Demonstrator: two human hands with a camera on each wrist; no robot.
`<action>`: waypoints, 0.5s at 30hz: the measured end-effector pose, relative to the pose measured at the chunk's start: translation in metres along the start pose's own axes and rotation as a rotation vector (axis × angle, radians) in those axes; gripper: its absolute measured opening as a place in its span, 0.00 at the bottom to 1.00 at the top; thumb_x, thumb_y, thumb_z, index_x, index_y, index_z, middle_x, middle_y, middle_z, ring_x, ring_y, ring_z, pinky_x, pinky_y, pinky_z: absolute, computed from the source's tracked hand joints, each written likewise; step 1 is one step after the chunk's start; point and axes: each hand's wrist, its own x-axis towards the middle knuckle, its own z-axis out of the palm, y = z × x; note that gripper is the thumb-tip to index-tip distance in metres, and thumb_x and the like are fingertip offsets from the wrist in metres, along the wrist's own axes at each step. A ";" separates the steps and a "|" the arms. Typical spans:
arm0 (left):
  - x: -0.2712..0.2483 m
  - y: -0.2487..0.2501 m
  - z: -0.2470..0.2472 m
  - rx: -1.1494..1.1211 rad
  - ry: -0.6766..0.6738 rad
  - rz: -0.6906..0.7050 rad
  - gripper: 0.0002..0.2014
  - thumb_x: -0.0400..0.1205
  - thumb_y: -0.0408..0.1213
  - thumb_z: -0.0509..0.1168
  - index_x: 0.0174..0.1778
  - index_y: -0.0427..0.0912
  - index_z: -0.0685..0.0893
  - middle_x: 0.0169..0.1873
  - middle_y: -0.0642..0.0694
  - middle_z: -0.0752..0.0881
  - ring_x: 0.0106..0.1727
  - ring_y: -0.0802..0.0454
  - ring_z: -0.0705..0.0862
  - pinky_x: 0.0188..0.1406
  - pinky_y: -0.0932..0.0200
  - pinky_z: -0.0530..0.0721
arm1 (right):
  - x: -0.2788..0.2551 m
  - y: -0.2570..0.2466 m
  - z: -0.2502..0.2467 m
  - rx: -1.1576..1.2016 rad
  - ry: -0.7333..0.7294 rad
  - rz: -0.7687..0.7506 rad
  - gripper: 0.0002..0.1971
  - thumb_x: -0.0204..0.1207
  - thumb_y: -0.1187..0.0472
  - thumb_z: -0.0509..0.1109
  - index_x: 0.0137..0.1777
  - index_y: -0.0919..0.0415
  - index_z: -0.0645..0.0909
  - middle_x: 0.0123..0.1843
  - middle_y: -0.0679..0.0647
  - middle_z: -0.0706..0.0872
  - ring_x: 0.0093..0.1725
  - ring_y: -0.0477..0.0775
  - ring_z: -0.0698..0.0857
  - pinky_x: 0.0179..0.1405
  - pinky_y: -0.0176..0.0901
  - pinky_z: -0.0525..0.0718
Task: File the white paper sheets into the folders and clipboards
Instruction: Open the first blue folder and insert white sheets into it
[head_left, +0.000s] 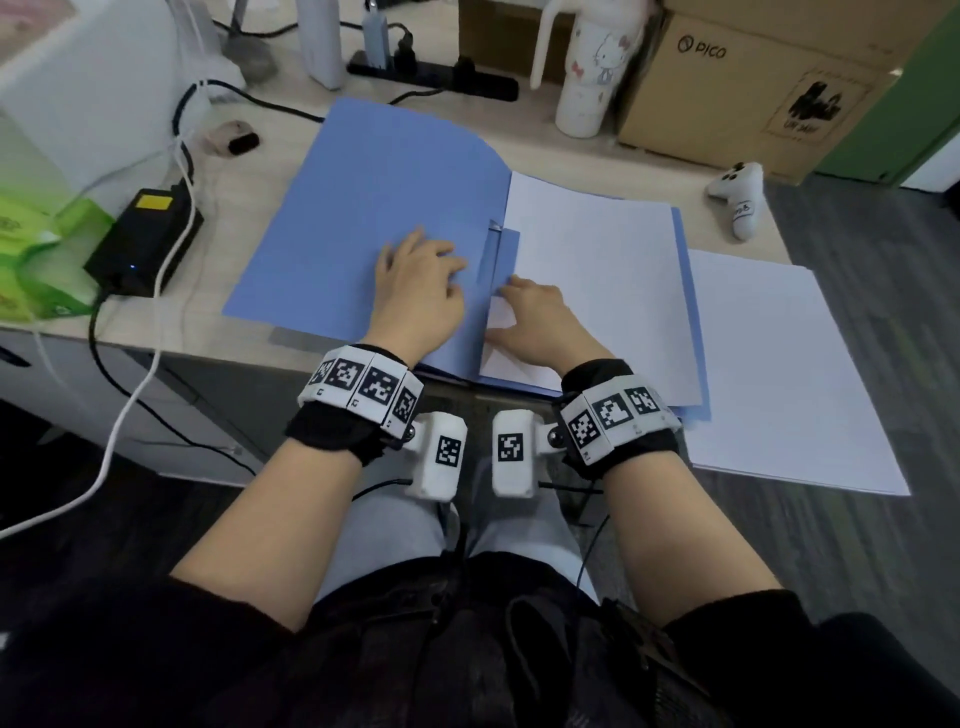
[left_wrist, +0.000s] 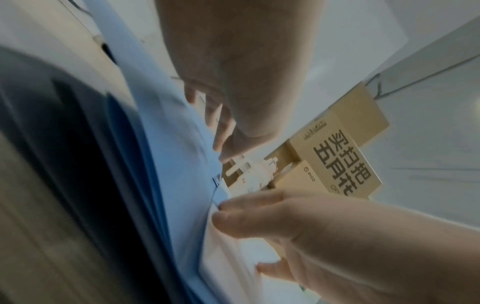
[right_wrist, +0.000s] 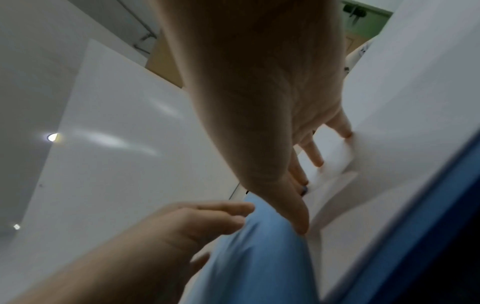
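Two hands work at the spine of an open blue folder (head_left: 363, 208) lying flat on the desk (head_left: 249, 156). Left hand (head_left: 421, 286) rests palm down on the folder's left cover, fingers spread & fairly straight, tips near the centre clip strip (head_left: 491, 254); it grips nothing. Right hand (head_left: 540, 317) sits just beside it on the right half, fingers on the near-left corner of the white paper sheets (head_left: 597, 270) in the folder, w/ a corner creased up under them; right wrist view shows fingertips (right_wrist: 346, 133) pressing into buckled paper, but can't tell if it's a true pinch. Sheets cover most of the right cover, blue edge showing along the far right side. Loose paper stack (head_left: 779, 364) lies right of the folder, partly under it, overhanging the desk's near edge. Farther back: white tumbler (head_left: 587, 67), cardboard box (head_left: 753, 88), white controller (head_left: 740, 200). Left of the folder: black power brick (head_left: 145, 239), green packet (head_left: 47, 249).
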 end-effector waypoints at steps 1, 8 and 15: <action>-0.003 -0.007 -0.006 0.004 0.088 -0.059 0.19 0.81 0.32 0.58 0.67 0.44 0.81 0.74 0.47 0.75 0.83 0.46 0.57 0.82 0.41 0.45 | 0.001 -0.004 -0.001 -0.022 -0.012 0.017 0.26 0.77 0.52 0.66 0.72 0.63 0.73 0.76 0.59 0.70 0.76 0.66 0.67 0.73 0.65 0.67; -0.036 -0.054 -0.031 0.097 0.436 -0.459 0.24 0.76 0.38 0.59 0.71 0.44 0.75 0.78 0.42 0.67 0.83 0.38 0.54 0.75 0.23 0.42 | 0.002 -0.028 0.001 -0.081 -0.014 0.095 0.23 0.81 0.51 0.61 0.66 0.71 0.75 0.72 0.64 0.70 0.69 0.69 0.74 0.69 0.56 0.74; -0.047 -0.081 -0.051 -0.206 0.562 -0.579 0.22 0.79 0.42 0.59 0.68 0.39 0.76 0.63 0.37 0.83 0.65 0.36 0.78 0.58 0.46 0.75 | 0.004 -0.029 0.007 0.004 0.000 0.169 0.26 0.80 0.49 0.60 0.68 0.70 0.74 0.73 0.62 0.69 0.69 0.67 0.74 0.70 0.62 0.74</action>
